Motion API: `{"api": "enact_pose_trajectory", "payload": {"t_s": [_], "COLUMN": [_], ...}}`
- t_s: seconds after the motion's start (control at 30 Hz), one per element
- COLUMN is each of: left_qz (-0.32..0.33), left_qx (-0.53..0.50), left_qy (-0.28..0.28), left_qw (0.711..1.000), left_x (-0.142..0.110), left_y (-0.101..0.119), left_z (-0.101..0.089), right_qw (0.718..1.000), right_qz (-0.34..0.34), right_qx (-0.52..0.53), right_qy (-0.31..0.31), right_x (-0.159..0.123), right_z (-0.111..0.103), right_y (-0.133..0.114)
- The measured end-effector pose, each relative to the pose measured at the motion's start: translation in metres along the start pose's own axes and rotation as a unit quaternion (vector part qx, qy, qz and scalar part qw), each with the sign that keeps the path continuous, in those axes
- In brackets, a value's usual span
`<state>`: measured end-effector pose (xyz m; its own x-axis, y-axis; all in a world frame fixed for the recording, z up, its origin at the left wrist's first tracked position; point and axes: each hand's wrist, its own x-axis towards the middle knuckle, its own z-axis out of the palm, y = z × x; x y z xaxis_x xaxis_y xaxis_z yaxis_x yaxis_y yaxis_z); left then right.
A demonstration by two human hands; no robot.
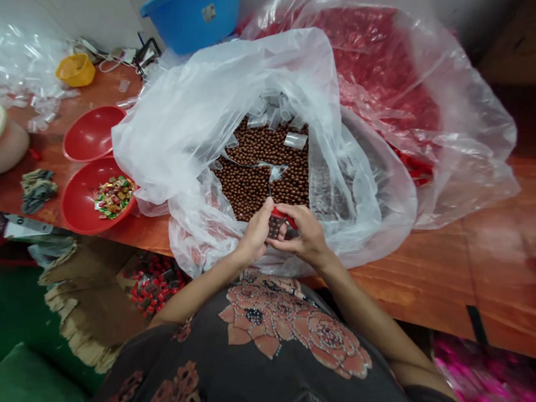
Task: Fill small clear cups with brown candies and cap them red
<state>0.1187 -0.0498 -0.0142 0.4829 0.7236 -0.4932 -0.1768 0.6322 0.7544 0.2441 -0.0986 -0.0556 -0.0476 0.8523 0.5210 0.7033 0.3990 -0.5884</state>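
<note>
Gripping red-and-clear container of brown balls between left hand and right hand, fingers curled.

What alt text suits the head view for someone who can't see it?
A person's left hand and right hand hold a small clear container of brown balls and a red part over an open plastic bag of similar balls. Two red bowls sit left; a blue tub stands behind.

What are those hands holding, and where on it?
A tube of brown balls, between both hands: the left hand at its side, the right hand by its red cap. Exact fingertip contacts are unclear.
</note>
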Motion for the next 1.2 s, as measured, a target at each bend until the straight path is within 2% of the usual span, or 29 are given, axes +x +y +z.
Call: {"api": "enact_pose_trajectory", "payload": {"t_s": [0.1,0.27,0.47,0.53,0.63,0.73,0.83,0.9,1.03,1.2], "left_qz": [0.034,0.075,0.085,0.083,0.063,0.034,-0.003,-0.024,-0.038,-0.031], "left_qx": [-0.004,0.038,0.055,0.048,0.011,-0.041,-0.079,-0.089,-0.101,-0.121], "left_qy": [0.019,0.013,0.004,0.004,-0.008,-0.043,-0.085,-0.114,-0.138,-0.115], "left_qw": [0.999,0.996,0.995,0.995,0.998,0.998,0.993,0.989,0.984,0.985], "left_x": [-0.001,-0.007,-0.009,-0.007,-0.005,-0.004,-0.004,-0.004,-0.002,-0.001], "left_y": [-0.004,-0.001,0.002,0.002,0.008,0.019,0.028,0.031,0.031,0.034], "left_z": [0.002,-0.001,-0.002,-0.002,-0.004,-0.009,-0.017,-0.022,-0.029,-0.031], "right_qw": [1.000,0.998,0.998,0.998,0.995,0.979,0.930,0.896,0.873,0.867], "right_qz": [-0.021,-0.020,-0.036,-0.026,0.020,0.117,0.255,0.317,0.345,0.325], "right_qx": [0.006,0.038,0.027,0.027,0.052,0.133,0.258,0.310,0.341,0.376], "right_qy": [0.003,-0.037,-0.034,-0.050,-0.089,-0.099,-0.065,-0.021,0.040,0.038], "right_x": [-0.001,0.005,0.009,0.009,0.011,0.014,0.016,0.017,0.023,0.041], "right_z": [0.001,-0.005,-0.007,-0.007,-0.009,-0.014,-0.017,-0.017,-0.015,-0.015], "right_y": [-0.001,-0.007,-0.008,-0.007,-0.004,0.000,0.005,0.007,0.007,-0.004]}}
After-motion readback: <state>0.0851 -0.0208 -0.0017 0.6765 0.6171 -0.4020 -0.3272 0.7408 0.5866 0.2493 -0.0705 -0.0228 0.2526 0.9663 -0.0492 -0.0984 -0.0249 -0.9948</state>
